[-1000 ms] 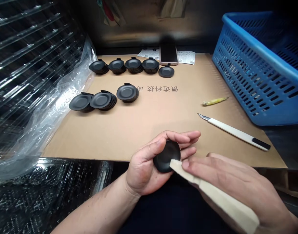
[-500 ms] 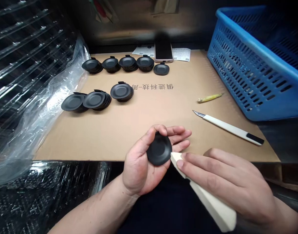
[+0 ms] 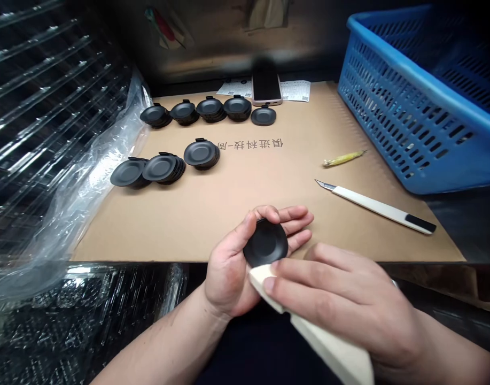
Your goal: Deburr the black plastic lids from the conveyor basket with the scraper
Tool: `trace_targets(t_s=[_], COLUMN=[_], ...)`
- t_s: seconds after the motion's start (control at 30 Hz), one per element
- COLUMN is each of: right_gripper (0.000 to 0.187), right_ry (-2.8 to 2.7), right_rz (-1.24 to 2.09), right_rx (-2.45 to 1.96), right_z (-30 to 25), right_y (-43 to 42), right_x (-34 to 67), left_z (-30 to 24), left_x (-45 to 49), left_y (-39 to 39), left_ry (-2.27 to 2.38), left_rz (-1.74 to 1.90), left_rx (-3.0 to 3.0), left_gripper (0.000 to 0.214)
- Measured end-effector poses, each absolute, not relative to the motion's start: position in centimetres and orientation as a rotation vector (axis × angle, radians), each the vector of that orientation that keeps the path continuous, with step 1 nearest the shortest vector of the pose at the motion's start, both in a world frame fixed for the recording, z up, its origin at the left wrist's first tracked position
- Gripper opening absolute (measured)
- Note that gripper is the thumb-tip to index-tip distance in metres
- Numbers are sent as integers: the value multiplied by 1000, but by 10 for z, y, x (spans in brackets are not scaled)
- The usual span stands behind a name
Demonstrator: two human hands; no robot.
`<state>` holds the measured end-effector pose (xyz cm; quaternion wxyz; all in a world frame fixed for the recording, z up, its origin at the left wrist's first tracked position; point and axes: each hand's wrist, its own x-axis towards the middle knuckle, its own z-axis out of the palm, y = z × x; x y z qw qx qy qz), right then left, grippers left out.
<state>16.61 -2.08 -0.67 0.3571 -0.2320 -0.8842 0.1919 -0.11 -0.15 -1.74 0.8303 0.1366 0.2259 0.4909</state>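
Observation:
A small black round dish-shaped part (image 3: 265, 243) lies in my left hand (image 3: 231, 272), its edge gripped by the thumb and index finger while the other fingers stretch out behind it. My right hand (image 3: 341, 294) is closed on a cream-coloured block (image 3: 269, 286), like a sponge or folded cloth, whose tip meets the lower edge of the black part. The block's lower end hangs down past the right palm. Whether it is one piece or two is partly hidden by the fingers.
Stacks of similar black parts (image 3: 200, 153) stand in two rows on the cardboard sheet (image 3: 245, 187). A white-handled craft knife (image 3: 373, 206) and a yellow pen-like tool (image 3: 344, 159) lie at right, near a blue basket (image 3: 413, 107). Behind is a phone (image 3: 266, 90); plastic film (image 3: 104, 160) covers the left edge.
My right hand has moved left, carrying the cream block from the right edge of the black part to its lower edge. The left hand still holds the part, almost in place.

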Motion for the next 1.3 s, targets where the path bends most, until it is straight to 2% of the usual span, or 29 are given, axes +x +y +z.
trace_targets(t_s=[0.13,0.3,0.43,0.53,0.73,0.97,1.1,1.23,1.3], right_gripper=[39,45,49,40,36,31,17,18,26], right_ry=[-2336,-2387,-2217,-2237,-2282,-2197,-2320,-2340,-2382], right_rz=[407,222,306,415,538,468,499,496,517], right_rx=[-836,-852,-993,-925,-627,-683,-720,-725,-703], right_z=[-17,-13,-8,-8,-11,2,11,2,-6], right_y=[-27,-40,-48,-45,-25,-14,-17,-22,-24], right_x=[206,228,208,193,168,152,152,163,173], left_z=[-23,-27,-26,-25,-24,-26,-24,-23,-23], left_x=[-7,-7,-5,-6,-7,-5,-7,-8,-8], left_y=[-3,-3,-2,-2,-5,-4,-1,-2,-3], left_ry=[353,287,298,320,357,374,355,309,309], left_rz=[1042,1040,1037,1031,1030,1026,1022,1023,1020], left_rx=[403,464,455,452,500,469,408,371,344], left_gripper=[29,55,71,74,68,63,59,55,44])
